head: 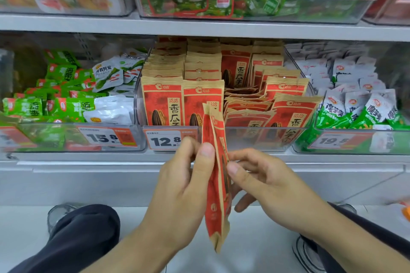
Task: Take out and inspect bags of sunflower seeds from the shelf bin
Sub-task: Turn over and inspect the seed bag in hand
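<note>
Head view: you hold one bag of sunflower seeds (pixel 216 175) edge-on in front of the shelf (pixel 199 29), at 6 o'clock from the clear plastic bin (pixel 244 137). The bin holds four upright rows of matching bags; the exact count cannot be told. Your left hand (pixel 184 186) pinches the bag's left face, thumb flat on it. Your right hand (pixel 261 186) pinches its right edge, fingers curled. The bag is flat, red and tan paper-like film with crimped ends.
</note>
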`<move>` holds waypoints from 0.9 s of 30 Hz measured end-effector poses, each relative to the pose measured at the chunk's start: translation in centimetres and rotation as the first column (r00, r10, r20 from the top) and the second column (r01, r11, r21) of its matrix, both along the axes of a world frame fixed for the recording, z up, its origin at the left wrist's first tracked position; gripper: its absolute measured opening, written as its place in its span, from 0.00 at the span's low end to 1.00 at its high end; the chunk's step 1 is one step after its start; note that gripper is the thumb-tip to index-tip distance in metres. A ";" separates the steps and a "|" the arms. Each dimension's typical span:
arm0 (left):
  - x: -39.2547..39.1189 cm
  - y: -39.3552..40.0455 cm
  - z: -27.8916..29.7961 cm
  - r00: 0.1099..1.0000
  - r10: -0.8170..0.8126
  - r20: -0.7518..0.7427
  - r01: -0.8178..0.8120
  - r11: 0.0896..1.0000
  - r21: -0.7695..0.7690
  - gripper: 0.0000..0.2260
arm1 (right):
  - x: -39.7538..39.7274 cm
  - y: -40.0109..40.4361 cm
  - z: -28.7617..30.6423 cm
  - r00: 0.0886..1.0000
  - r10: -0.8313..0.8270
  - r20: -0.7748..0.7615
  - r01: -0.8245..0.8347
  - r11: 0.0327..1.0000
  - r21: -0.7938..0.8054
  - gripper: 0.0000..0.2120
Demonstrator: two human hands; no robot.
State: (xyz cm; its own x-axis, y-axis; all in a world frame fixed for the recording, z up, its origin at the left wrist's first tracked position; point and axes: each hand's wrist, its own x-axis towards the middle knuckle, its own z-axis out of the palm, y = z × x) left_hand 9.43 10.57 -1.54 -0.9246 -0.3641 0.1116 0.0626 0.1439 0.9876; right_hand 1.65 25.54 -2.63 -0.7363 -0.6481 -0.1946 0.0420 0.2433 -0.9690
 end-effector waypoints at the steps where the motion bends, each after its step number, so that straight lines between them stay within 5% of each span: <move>1: 0.0 -0.2 -0.3 1.000 -0.020 0.001 0.020 0.998 -0.058 0.24 | 0.1 0.0 0.0 1.000 0.010 -0.018 -0.010 1.000 0.012 0.21; 4: 0.1 -0.5 -1.0 0.995 -0.102 0.016 0.103 0.977 -0.184 0.23 | 0.4 -0.1 0.1 0.993 0.062 -0.105 -0.053 0.995 0.084 0.29; 15: 0.1 -0.2 -1.3 0.969 -0.223 0.105 0.242 0.939 -0.245 0.15 | 1.2 -0.9 1.1 0.966 0.037 -0.255 0.005 0.987 0.162 0.25; 27: -0.2 -0.3 -1.6 0.981 -0.116 0.155 0.133 0.985 -0.105 0.23 | 1.4 -1.1 0.6 0.977 0.100 -0.190 -0.056 0.974 0.221 0.33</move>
